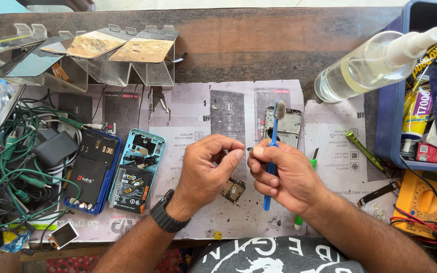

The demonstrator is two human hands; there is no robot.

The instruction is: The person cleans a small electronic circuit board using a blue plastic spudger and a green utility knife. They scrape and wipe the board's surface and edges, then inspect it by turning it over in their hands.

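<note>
We hold both hands close together over the paper-covered counter (330, 131), fingertips nearly meeting.

**Hand state**
- Left hand (206, 169): fingers curled narrow, thumb and forefinger pinched toward the right hand's fingertips. We cannot tell whether it grips anything itself.
- Right hand (284, 174): closed around a blue toothbrush (273, 151); thumb and forefinger also pinch a small dark component (250, 149) at the tip.

**Orientation**
- Toothbrush long axis runs approx. vertical in view, away from us. Worn bristle head points up and away, past the fingers; handle end exits below the palm, toward us.
- Small component is too small to read its axis; it sits between the two hands' fingertips.

**Progress, as judged**
- Disassembly looks done: a bare phone frame (284, 126) lies just beyond the right hand, a small circuit board (233, 189) lies on the counter under the left hand, and two opened phones, dark blue (93, 169) and light blue (138, 167), lie left of the left hand w/ internals exposed.
- Brush-cleaning of the small part seems in progress. Refitting of parts and closing of the phones appear not yet done.

**Nearby**
- Clear spray bottle (375, 63) lies beyond and right of the right hand.
- Green-handled tool (362, 149) lies right of the right hand.
- Yellow multimeter (423, 202) sits further right.
</note>
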